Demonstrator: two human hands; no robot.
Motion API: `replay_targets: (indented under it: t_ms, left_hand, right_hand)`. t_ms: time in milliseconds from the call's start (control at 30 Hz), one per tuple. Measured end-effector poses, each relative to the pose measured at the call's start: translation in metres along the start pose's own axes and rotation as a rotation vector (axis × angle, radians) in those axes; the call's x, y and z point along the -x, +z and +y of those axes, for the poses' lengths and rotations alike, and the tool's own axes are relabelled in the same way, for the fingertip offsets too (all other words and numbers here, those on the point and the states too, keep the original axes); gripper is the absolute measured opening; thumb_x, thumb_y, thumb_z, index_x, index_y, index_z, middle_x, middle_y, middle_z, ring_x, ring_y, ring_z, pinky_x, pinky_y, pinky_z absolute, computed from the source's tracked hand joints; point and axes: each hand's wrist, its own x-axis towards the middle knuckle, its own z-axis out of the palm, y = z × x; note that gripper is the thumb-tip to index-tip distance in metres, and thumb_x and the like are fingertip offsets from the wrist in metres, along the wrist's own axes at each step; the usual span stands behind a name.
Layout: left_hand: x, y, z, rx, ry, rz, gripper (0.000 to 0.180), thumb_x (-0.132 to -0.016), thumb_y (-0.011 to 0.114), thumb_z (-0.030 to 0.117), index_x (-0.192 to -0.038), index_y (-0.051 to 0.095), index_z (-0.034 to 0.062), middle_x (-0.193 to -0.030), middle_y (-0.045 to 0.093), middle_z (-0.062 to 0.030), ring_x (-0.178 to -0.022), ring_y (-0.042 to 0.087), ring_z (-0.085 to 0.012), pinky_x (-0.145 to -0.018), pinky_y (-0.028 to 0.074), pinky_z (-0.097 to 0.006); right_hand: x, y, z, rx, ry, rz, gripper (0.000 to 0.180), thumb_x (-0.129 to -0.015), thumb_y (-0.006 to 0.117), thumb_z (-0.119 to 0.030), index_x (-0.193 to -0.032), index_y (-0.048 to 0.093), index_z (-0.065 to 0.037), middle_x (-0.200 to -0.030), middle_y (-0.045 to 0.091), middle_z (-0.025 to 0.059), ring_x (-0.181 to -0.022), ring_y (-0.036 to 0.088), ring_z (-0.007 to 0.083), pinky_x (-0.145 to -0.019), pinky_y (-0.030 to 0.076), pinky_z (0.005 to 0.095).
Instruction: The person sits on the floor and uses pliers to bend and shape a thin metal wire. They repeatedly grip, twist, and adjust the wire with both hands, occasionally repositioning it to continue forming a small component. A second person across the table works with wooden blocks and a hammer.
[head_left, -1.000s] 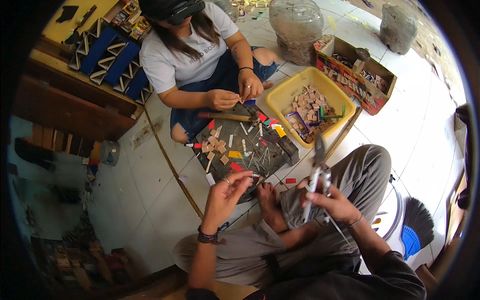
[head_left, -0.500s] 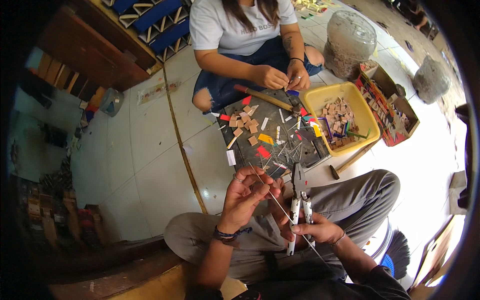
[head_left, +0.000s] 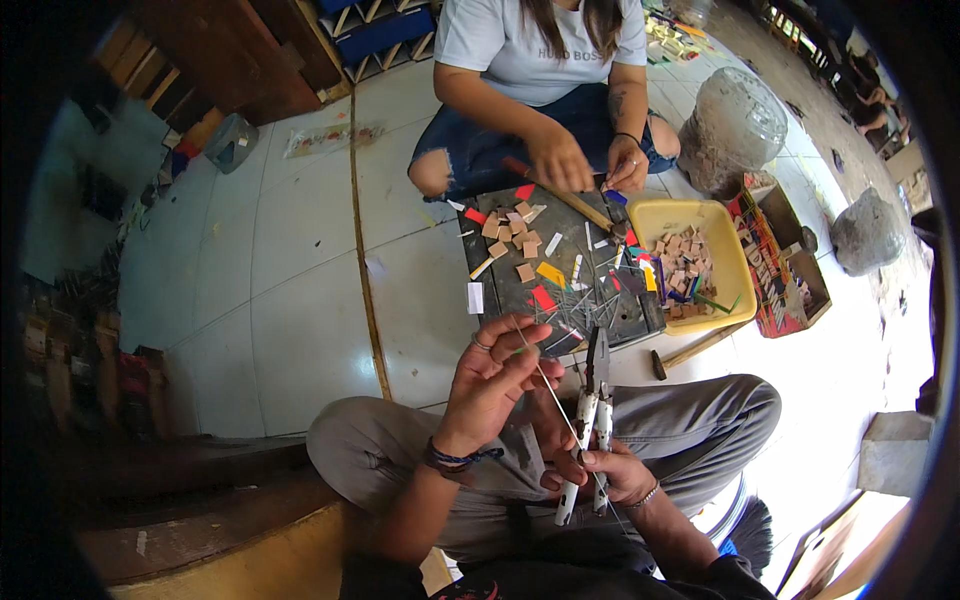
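My left hand [head_left: 492, 385] is raised over my lap, its fingertips pinching the upper end of a thin metal wire [head_left: 548, 385]. The wire runs down and right to my right hand [head_left: 600, 470]. My right hand grips white-handled pliers [head_left: 592, 420] by the handles, jaws pointing up toward the dark work board [head_left: 500, 285]. The board lies on the floor in front of my knees, strewn with small tan wood pieces, coloured chips and thin nails.
A person in a white shirt sits across the board, both hands working at its far edge beside a wooden-handled tool [head_left: 560, 192]. A yellow tray [head_left: 738, 275] of wood bits, a cardboard box [head_left: 775, 255], a hammer [head_left: 695, 350] and clear bags [head_left: 735, 125] lie right.
The view has tilted down and closer. My left hand has stayed on the wire and lifted slightly; the pliers remain upright in my right hand.
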Motion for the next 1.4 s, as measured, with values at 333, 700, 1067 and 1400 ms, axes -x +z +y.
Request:
replay_targets:
  t_ms: [333,700,1067,1400]
  left_hand:
    - [0.000,0.004,-0.001,-0.152,0.085,0.136,0.032,-0.098,0.060,0.005,-0.129,0.055,0.0080,-0.127,0.064,-0.0119,-0.095,0.071,-0.0232,-0.080,0.056,-0.030]
    - [-0.003,0.007,0.002,-0.226,0.011,0.261,0.034,-0.100,0.061,0.018,-0.131,0.056,0.0062,-0.118,0.069,-0.0112,-0.093,0.071,-0.0183,-0.079,0.054,-0.027]
    - [-0.002,0.004,0.008,-0.195,-0.053,0.398,0.028,-0.101,0.060,0.025,-0.121,0.060,0.0060,-0.109,0.071,-0.0109,-0.089,0.073,-0.0206,-0.067,0.057,-0.026]
    - [-0.003,0.003,0.008,-0.124,-0.009,0.398,0.031,-0.099,0.063,0.027,-0.121,0.061,0.0048,-0.108,0.071,-0.0129,-0.084,0.074,-0.0226,-0.058,0.058,-0.026]
  right_hand:
    - [-0.003,-0.012,0.000,0.044,-0.047,0.025,0.028,-0.095,0.061,-0.015,-0.122,0.056,-0.007,-0.086,0.051,0.0040,-0.084,0.051,0.0171,-0.087,0.042,0.0422]
    - [-0.006,0.008,-0.010,0.399,-0.023,0.147,0.031,-0.094,0.062,-0.013,-0.123,0.053,-0.004,-0.088,0.057,0.0075,-0.086,0.055,0.0200,-0.081,0.043,0.0349]
    - [-0.006,0.004,-0.005,0.529,-0.013,0.085,0.033,-0.098,0.061,-0.016,-0.126,0.052,-0.002,-0.093,0.060,0.0077,-0.092,0.057,0.0197,-0.088,0.044,0.0354]
    - [-0.005,0.002,-0.007,0.505,0.000,0.116,0.032,-0.097,0.062,-0.014,-0.125,0.052,-0.003,-0.093,0.059,0.0077,-0.092,0.057,0.0195,-0.087,0.044,0.0355]
